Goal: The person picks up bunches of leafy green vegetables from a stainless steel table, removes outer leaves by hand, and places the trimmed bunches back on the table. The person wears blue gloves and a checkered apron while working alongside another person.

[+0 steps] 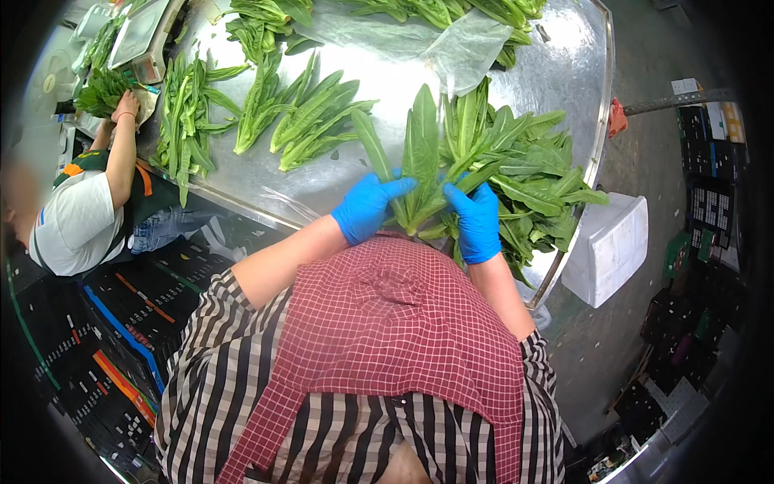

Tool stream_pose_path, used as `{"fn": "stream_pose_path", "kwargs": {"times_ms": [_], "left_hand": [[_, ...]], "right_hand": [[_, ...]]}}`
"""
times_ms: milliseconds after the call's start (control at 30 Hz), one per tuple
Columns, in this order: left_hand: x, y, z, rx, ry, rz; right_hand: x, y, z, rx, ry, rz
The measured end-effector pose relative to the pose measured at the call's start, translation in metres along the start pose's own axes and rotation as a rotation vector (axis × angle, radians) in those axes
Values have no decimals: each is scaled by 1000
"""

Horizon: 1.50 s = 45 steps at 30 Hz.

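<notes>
Both my hands wear blue gloves and meet over the near edge of the metal table point(526, 91). My left hand point(372, 202) grips a leafy green lettuce head point(420, 145), its long pointed leaves fanned away from me and its cut base toward my apron. On the other side, my right hand point(474, 218) is closed around leaves of the same bunch; its fingertips are partly hidden. A large pile of the same greens point(538, 175) lies beside and beyond my right hand. Smaller bunches point(317, 118) rest on the table to the left.
At the left, a co-worker point(91, 206) handles leafy greens near a weighing scale point(139, 42). A clear plastic sheet point(468, 48) lies across the table. Beyond the right table edge is a white foam box point(608, 248). Black crates point(139, 302) stand at lower left.
</notes>
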<state>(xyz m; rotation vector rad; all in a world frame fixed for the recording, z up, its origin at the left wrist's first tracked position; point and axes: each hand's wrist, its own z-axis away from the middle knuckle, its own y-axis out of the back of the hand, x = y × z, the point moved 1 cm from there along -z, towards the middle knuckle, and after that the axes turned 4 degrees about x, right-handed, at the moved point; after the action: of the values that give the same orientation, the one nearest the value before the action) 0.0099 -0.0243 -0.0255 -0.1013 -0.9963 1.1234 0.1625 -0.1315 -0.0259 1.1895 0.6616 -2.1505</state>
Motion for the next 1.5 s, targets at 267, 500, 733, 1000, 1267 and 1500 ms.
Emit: {"fn": "stream_pose_path", "kwargs": {"times_ms": [267,500,733,1000,1267,1500], "left_hand": [[4,-2,1,-24,-7,-19],[9,-8,6,-40,-107,-217],[9,-5,5,-29,-129,-200],[18,33,0,85,-142,217],[95,132,21,637,-443,-605],[101,133,27,1133,-819,-1434]], "right_hand": [[-5,-4,4,-24,-9,-44],[-6,-5,6,-92,15,24],[-26,-17,14,-284,1,19],[-8,22,-52,145,320,629],[4,18,-70,230,459,1236],[-11,31,-61,150,223,737]]}}
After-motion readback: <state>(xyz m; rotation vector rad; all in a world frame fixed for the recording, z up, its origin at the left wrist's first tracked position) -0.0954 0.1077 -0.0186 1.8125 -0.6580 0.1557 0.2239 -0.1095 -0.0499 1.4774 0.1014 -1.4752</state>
